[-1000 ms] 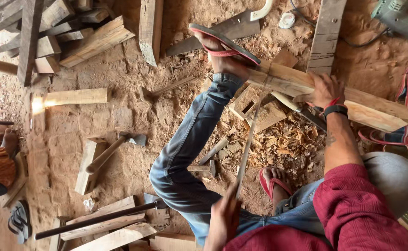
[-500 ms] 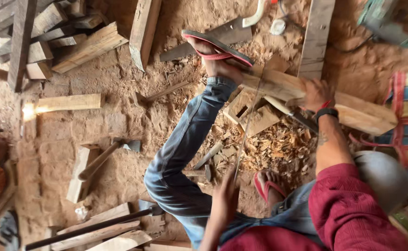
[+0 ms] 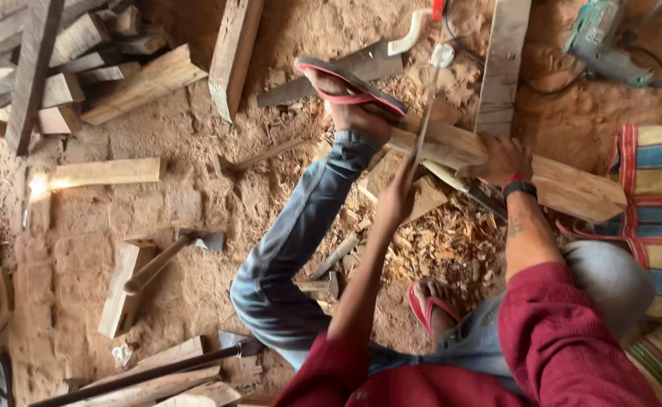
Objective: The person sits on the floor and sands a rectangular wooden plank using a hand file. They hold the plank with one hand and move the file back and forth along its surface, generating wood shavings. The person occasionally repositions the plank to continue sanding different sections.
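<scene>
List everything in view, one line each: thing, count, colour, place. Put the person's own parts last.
Wooden beam: one, pale brown, right of centre, under the foot and right hand.
Long blade tool: one, grey, upright over the beam, in the left hand.
Wood chips: a heap, tan, on the ground below the beam.
Hatchet: one, wooden handle and grey head, lying left of centre.
Planks and offcuts: many, pale, top left and along the bottom.
Power tool: one, green, top right.
Striped cloth: one, red, blue and yellow, right edge.
Sandals: two, red straps, on the person's feet.
Left hand: grips the blade tool's handle.
Right hand: rests on the beam, with a dark wristband.
</scene>
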